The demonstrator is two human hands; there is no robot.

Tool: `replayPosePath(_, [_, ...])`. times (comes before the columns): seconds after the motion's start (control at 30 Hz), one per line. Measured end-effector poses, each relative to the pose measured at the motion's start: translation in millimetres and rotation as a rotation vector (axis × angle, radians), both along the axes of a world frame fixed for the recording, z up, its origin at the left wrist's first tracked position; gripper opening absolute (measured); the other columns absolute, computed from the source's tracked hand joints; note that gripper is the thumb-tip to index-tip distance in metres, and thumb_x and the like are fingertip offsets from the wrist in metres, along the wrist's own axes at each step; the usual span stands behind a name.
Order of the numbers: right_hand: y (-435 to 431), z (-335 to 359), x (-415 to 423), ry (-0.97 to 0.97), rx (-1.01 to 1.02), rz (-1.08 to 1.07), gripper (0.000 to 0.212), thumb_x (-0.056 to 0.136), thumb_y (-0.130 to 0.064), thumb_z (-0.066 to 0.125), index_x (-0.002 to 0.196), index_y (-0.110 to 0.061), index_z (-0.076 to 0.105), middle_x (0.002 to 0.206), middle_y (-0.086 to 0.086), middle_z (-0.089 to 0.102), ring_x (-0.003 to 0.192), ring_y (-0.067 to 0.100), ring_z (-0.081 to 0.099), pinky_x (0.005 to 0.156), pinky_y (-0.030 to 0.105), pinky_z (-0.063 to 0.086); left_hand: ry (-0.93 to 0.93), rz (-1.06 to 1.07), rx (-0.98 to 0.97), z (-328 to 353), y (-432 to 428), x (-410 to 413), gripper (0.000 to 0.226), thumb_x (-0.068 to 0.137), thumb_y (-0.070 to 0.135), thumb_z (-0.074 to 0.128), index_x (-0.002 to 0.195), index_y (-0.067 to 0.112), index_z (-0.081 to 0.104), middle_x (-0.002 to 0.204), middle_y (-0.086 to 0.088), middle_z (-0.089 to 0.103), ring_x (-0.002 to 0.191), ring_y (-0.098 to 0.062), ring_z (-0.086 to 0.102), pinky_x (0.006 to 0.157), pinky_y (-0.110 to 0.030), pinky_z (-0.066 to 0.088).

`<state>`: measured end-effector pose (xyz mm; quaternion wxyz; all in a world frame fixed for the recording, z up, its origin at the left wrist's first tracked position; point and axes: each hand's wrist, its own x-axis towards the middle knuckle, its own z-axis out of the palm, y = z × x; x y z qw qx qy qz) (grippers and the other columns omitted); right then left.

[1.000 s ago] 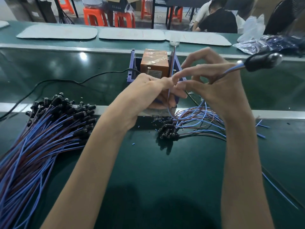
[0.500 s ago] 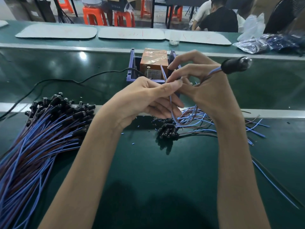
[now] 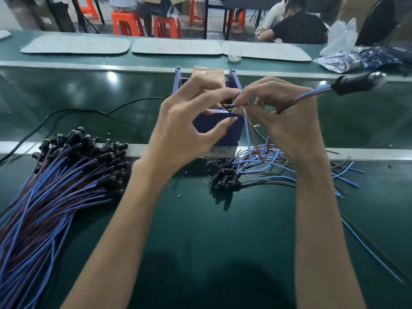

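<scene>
From my feed I see a dark green tabletop (image 3: 200,241) crossed by a metal rail (image 3: 367,152), with overhead light glinting off the glossy strip (image 3: 112,76) beyond it. Further back, three pale mats (image 3: 75,44) lie in a row. Behind them are orange stools (image 3: 124,23), a person (image 3: 298,27) in black bent over a table, and plastic bags (image 3: 343,36) at the right.

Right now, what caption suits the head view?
Left hand and right hand pinch a blue-and-brown wire lead at a blue fixture, beside a large lead pile on a green bench.
</scene>
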<state>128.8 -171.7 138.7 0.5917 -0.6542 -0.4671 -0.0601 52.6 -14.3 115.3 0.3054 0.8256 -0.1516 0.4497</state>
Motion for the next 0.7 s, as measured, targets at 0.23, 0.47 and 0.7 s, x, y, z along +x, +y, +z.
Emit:
replayPosePath(0.23, [-2.9,2.8,-1.9,0.010,0.021,0.017,0.023,0.074,0.000,0.074,0.088,-0.017,0.066,0.077,-0.001,0.065,0.061,0.014,0.054,0.057,0.026,0.042,-0.266,0.191,0.004,-13.3,-16.3,8.8,0.010,0.084,0.003,0.071,0.091,-0.002,0.075,0.075,-0.013,0.069,0.064,-0.017,0.059,0.058,-0.027,0.051])
replayPosePath(0.47, [-2.0,-2.5,6.1,0.199,0.274,-0.122,0.017,0.079,0.002,0.071,0.078,-0.014,0.063,0.069,-0.012,0.069,0.050,-0.002,0.053,0.051,0.014,0.039,-0.434,0.257,-0.207,-16.1,0.9,9.5,0.009,0.085,-0.002,0.068,0.090,0.005,0.068,0.081,-0.008,0.069,0.070,-0.016,0.066,0.065,-0.021,0.054])
replayPosePath(0.7, [0.4,-9.0,16.7,0.392,0.398,-0.275,0.010,0.085,-0.009,0.069,0.078,-0.016,0.067,0.055,-0.014,0.057,0.041,0.005,0.036,0.040,0.016,0.026,-0.356,0.254,-0.428,-27.6,12.7,16.7,0.010,0.086,0.004,0.069,0.094,-0.002,0.070,0.094,-0.009,0.056,0.077,-0.005,0.059,0.068,-0.017,0.048])
